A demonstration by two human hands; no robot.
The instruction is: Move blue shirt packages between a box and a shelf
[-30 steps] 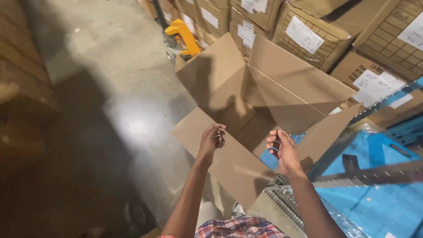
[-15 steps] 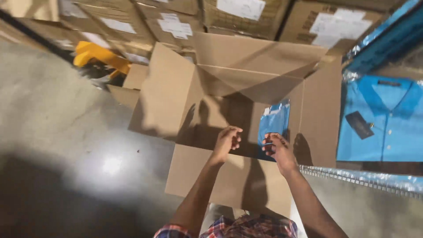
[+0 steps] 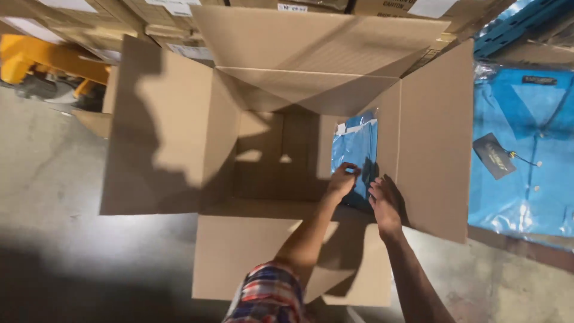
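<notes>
A plaid sleeve (image 3: 269,296) is showing at the bottom edge, cut off by the frame. Just ahead of it, the near flap of the open cardboard box (image 3: 170,125) is hanging toward the person. The left hand (image 3: 343,179) is reaching over the box rim with fingers curled, pinching the lower edge of the bagged blue shirt (image 3: 356,149); the right hand (image 3: 385,200), just beside it, is resting loosely spread against the same bag, its fingertips lost in shadow. The shirt is standing on edge inside the box against the wall by the right hand, its lower part hidden behind both hands. Beyond the right hand, another bagged blue shirt (image 3: 526,149) is lying, cropped by the frame. Farther off, stacked cartons (image 3: 78,18) and a yellow pallet jack (image 3: 36,60) are sitting partly out of view.
</notes>
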